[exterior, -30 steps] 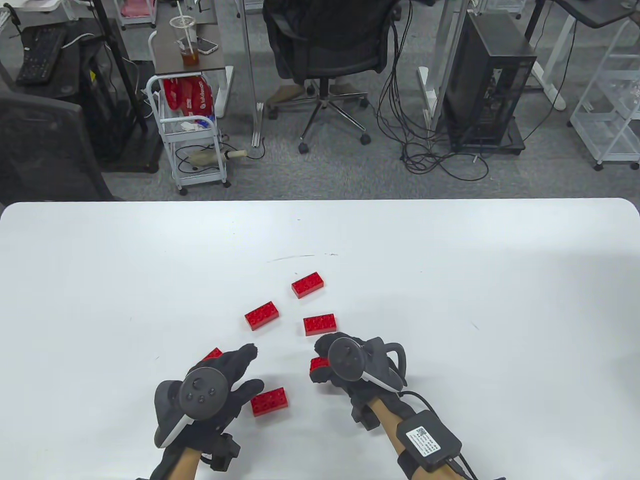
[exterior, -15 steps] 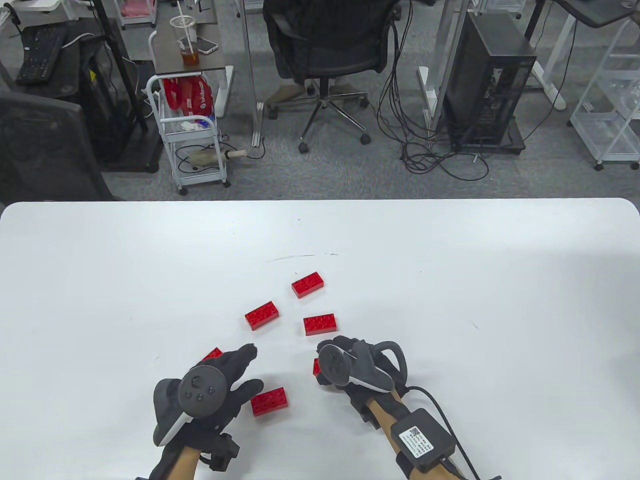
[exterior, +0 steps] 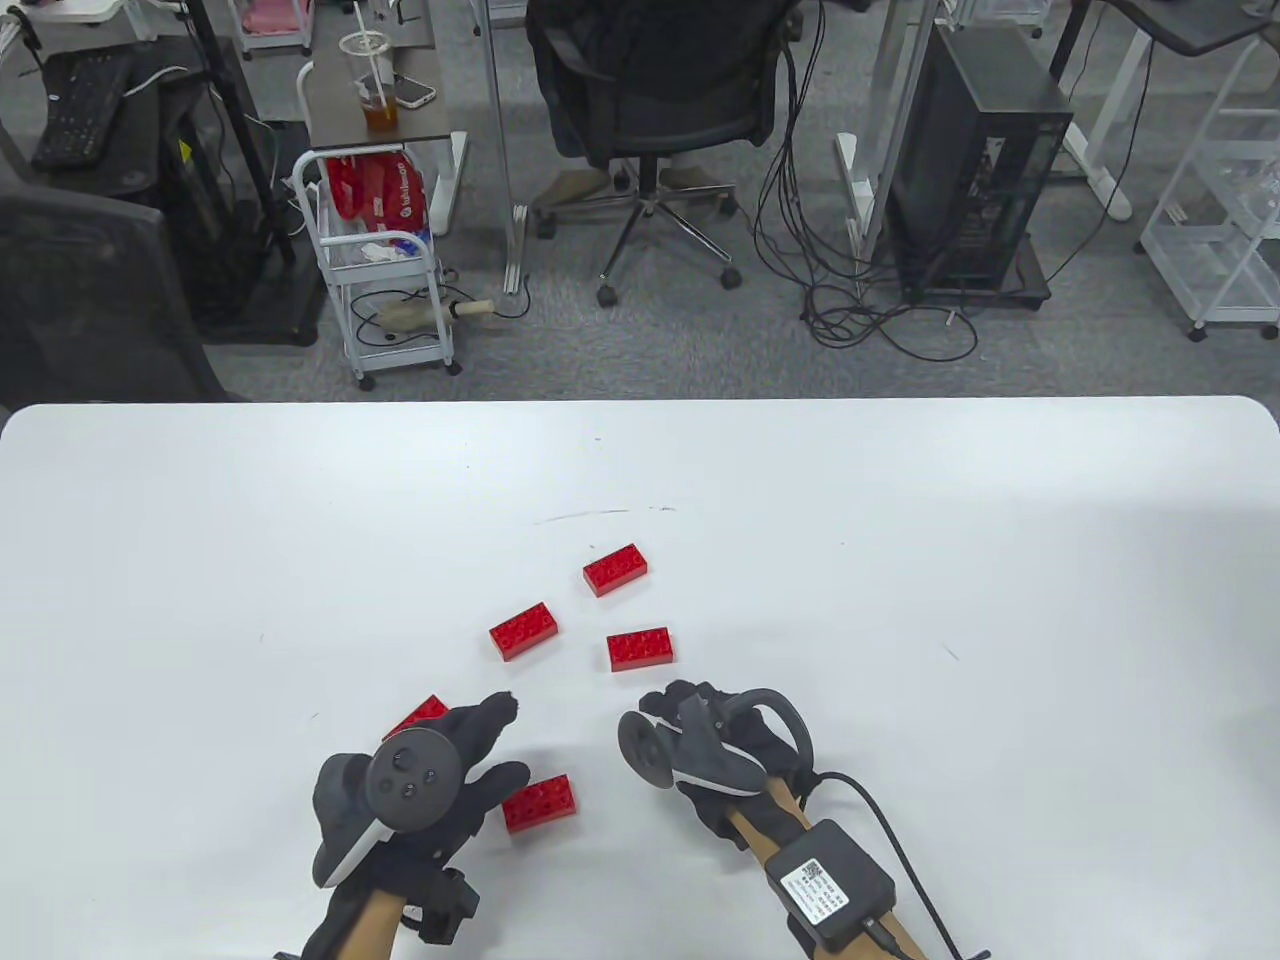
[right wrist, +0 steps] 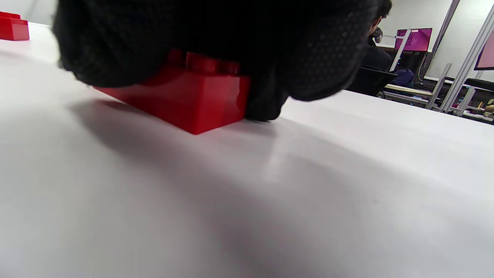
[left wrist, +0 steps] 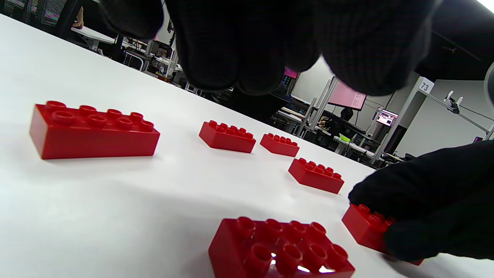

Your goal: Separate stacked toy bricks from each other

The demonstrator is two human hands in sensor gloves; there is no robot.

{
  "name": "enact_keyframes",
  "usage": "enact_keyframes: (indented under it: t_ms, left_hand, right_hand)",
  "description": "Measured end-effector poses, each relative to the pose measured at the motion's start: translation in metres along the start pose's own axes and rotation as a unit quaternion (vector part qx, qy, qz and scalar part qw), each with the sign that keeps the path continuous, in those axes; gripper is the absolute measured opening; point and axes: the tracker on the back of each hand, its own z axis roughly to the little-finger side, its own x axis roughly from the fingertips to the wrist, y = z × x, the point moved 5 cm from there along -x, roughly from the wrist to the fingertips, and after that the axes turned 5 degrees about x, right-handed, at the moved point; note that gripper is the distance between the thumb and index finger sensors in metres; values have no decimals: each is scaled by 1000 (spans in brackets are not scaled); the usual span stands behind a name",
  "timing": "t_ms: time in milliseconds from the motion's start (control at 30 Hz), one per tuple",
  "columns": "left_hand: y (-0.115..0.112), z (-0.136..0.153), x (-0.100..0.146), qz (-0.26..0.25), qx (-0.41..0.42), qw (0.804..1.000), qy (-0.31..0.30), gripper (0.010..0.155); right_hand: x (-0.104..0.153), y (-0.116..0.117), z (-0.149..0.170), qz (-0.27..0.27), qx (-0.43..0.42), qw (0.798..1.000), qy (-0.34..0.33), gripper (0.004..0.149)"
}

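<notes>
Several single red toy bricks lie on the white table (exterior: 900, 520): one far (exterior: 615, 570), one at the middle left (exterior: 524, 631), one at the middle right (exterior: 640, 649), one near (exterior: 540, 802), and one (exterior: 420, 712) partly hidden by my left hand. My left hand (exterior: 505, 740) hovers with its fingers spread and holds nothing. My right hand (exterior: 662, 715) covers another red brick, hidden in the table view. In the right wrist view this brick (right wrist: 185, 96) rests flat on the table with the gloved fingers (right wrist: 216, 34) gripping it. It also shows in the left wrist view (left wrist: 366, 227).
Beyond the table's far edge are an office chair (exterior: 650, 90), a small white cart (exterior: 385, 270), a computer tower (exterior: 975, 160) and floor cables. The near brick also shows close to the left wrist view's bottom edge (left wrist: 281, 251).
My right hand has tipped down and rolled left, and the brick under it is now hidden in the table view. My left hand has barely moved. The loose bricks have not moved.
</notes>
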Motion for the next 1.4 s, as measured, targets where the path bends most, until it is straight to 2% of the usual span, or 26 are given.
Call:
enact_keyframes:
  t_ms: [333,467,600,833,967,1000,1033,1133,1233,1333,1400]
  left_hand:
    - [-1,0,-1,5,1,1000,0,73]
    - [-2,0,-1,7,0,1000,0,73]
    - [-2,1,-2,15,6,1000,-2,74]
    - [-1,-1,0,1,12,1000,-14,75]
    - [-1,-10,4,-6,12,999,-41,79]
    - [-2,-14,5,-7,12,999,-52,80]
    - [-3,-16,5,-9,12,998,-58,81]
    - [-6,-20,6,-13,5,998,-68,84]
    - [-9,-21,7,-10,-4,997,-70,86]
    - [-11,-21,7,-8,-9,998,-69,87]
    - [-11,-21,7,-5,-13,998,-66,87]
  right_hand:
    - [6,4,-4,2,38,999,-16,68]
    - [12,2,-1,27,43,998,-33,73]
    - [24,-11,6,72,52,995,-37,79]
    - [61,-42,52,114,-1,993,-7,81]
    - [79,-48,83,149,-58,987,32,79]
    - [86,-48,93,158,-74,984,44,79]
    - [78,-40,85,162,-88,981,54,79]
    - [91,-34,101,161,-114,977,75,80]
    - [100,-26,103,166,-118,976,79,81]
    - [109,-16,102,206,-132,966,82,81]
    - [108,-14,103,192,-150,966,81,81]
